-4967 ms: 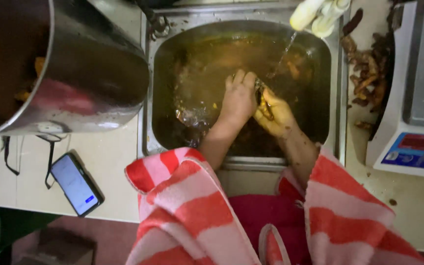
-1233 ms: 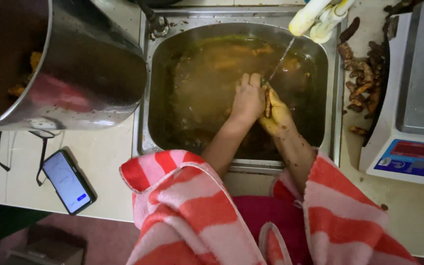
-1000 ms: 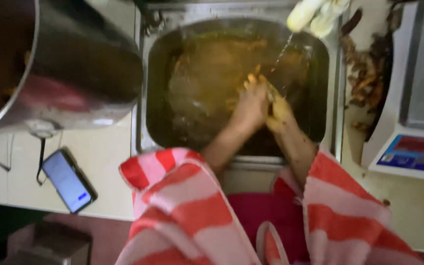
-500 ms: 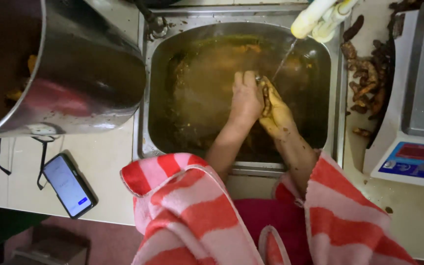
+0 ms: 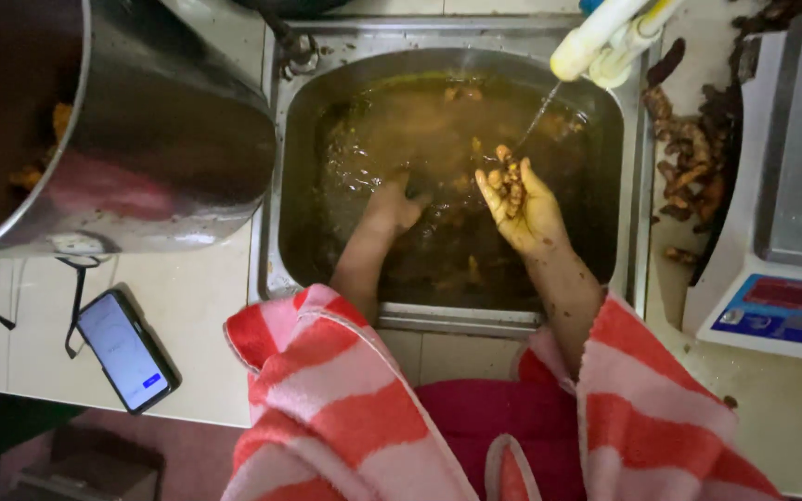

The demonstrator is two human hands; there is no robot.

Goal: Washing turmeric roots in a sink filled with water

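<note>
Steel sink (image 5: pixel 276 269) of murky water, right hand (image 5: pixel 523 199) cupping small roots (image 5: pixel 510 176), fingers open, left hand (image 5: pixel 392 206) submerged, grip unclear.

sleeves (image 5: pixel 345 408): red and pale pink stripes
sink (image 5: pixel 276 167): grey steel; water (image 5: pixel 438 130) murky brown
roots (image 5: pixel 510 178): yellow-brown
scale (image 5: pixel 782 232): white, blue panel
pot (image 5: pixel 169 139): silver

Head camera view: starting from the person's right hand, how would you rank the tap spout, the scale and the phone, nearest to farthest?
From the right hand, cupped palm-up over the sink:
1. Tap spout, just above it, pouring water towards the palm.
2. Scale, on the counter to the right.
3. Phone, far left, on the counter beyond the sink.
</note>
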